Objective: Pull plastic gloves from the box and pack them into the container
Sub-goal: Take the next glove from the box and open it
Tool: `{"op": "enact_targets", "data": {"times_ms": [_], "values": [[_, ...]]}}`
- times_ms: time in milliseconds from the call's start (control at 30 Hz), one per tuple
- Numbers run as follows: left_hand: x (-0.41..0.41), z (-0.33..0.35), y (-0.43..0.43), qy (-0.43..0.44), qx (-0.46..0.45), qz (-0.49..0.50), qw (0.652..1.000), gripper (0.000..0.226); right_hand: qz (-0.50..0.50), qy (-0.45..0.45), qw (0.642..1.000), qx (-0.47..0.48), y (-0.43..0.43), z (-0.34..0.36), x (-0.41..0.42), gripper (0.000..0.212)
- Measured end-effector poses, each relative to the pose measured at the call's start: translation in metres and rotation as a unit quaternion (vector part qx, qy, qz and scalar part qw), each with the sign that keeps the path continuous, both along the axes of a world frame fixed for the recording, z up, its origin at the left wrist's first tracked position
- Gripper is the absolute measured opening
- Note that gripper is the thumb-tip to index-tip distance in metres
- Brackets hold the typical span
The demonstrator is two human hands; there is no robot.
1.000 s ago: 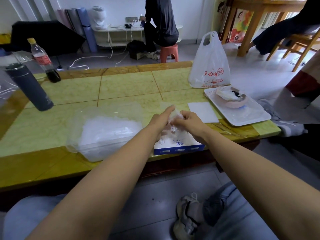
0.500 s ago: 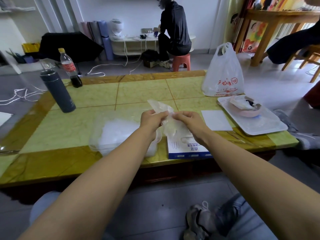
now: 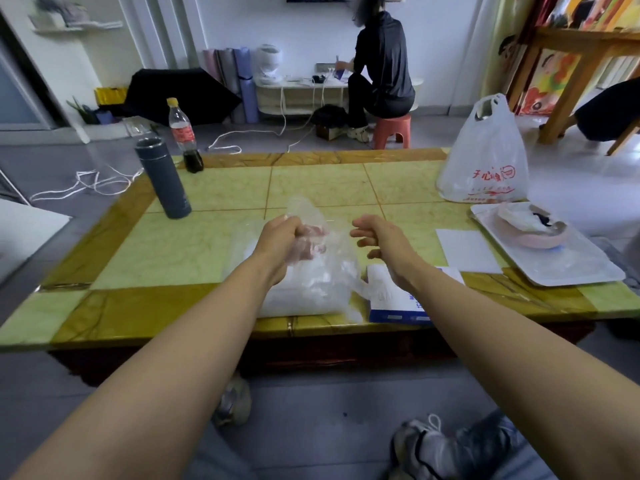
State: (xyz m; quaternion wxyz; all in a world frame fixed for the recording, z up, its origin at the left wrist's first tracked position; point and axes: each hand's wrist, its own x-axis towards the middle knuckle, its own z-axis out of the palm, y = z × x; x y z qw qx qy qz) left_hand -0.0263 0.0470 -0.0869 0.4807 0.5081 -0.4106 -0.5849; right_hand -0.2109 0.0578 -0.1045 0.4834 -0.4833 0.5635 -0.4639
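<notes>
My left hand (image 3: 287,242) grips a clear plastic glove (image 3: 332,237) above the clear plastic container (image 3: 304,299), which sits near the table's front edge and holds a white pile of gloves. The glove hangs down towards the container and trails to the right. My right hand (image 3: 379,239) hovers just right of the glove with its fingers loosely curled, holding nothing. The blue-and-white glove box (image 3: 398,303) lies flat under my right wrist, partly hidden by it.
A dark flask (image 3: 162,178) and a cola bottle (image 3: 182,136) stand at the back left of the green tiled table (image 3: 207,251). A white plastic bag (image 3: 485,157), a white tray (image 3: 561,265) with a pink bowl (image 3: 533,230) and a white sheet (image 3: 465,249) lie on the right.
My right hand has let go of the glove and drawn away to the right. My left hand still holds the glove, now over the container. The camera has tilted up.
</notes>
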Motion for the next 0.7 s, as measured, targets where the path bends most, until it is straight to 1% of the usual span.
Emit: {"op": "enact_targets", "data": {"times_ms": [67,100,167,200,233,300,400,467,533,600,667,700], "values": [[0.007,0.003,0.002,-0.054,-0.012,-0.057,0.997,0.016,0.046,-0.013,0.999,0.006,-0.005,0.0,0.009,0.042],[0.01,0.003,0.002,-0.073,-0.009,-0.085,0.994,0.014,0.084,-0.012,0.996,0.011,-0.005,0.001,0.014,0.045],[0.017,0.003,0.002,-0.102,-0.008,-0.129,0.986,0.009,0.17,0.004,0.985,0.017,-0.006,0.0,0.022,0.046],[0.02,0.003,0.002,-0.117,-0.011,-0.137,0.984,0.01,0.195,0.014,0.981,0.018,-0.006,-0.001,0.026,0.044],[0.024,0.004,0.002,-0.13,-0.012,-0.131,0.983,0.011,0.199,0.019,0.98,0.018,-0.006,-0.002,0.031,0.043],[0.032,0.004,0.002,-0.124,0.003,-0.101,0.987,0.011,0.162,0.015,0.987,0.013,-0.009,-0.005,0.038,0.04],[0.05,-0.002,-0.002,-0.076,0.08,-0.043,0.993,0.029,0.09,-0.002,0.996,-0.02,-0.017,-0.009,0.049,0.029],[0.063,-0.003,-0.006,-0.005,0.138,-0.049,0.989,0.037,0.03,-0.003,0.999,-0.038,-0.023,-0.009,0.054,0.022],[0.071,-0.004,-0.011,0.045,0.166,-0.076,0.982,0.034,-0.03,0.006,0.999,-0.042,-0.028,-0.011,0.06,0.022],[0.074,-0.011,-0.019,0.03,0.183,-0.069,0.98,0.029,-0.071,0.027,0.996,-0.035,-0.034,-0.014,0.065,0.019],[0.072,-0.018,-0.025,-0.039,0.181,-0.02,0.983,0.025,-0.069,0.056,0.996,-0.02,-0.037,-0.017,0.071,0.015],[0.07,-0.021,-0.027,-0.082,0.167,0.01,0.982,0.022,-0.061,0.071,0.996,-0.012,-0.037,-0.017,0.073,0.018]]}}
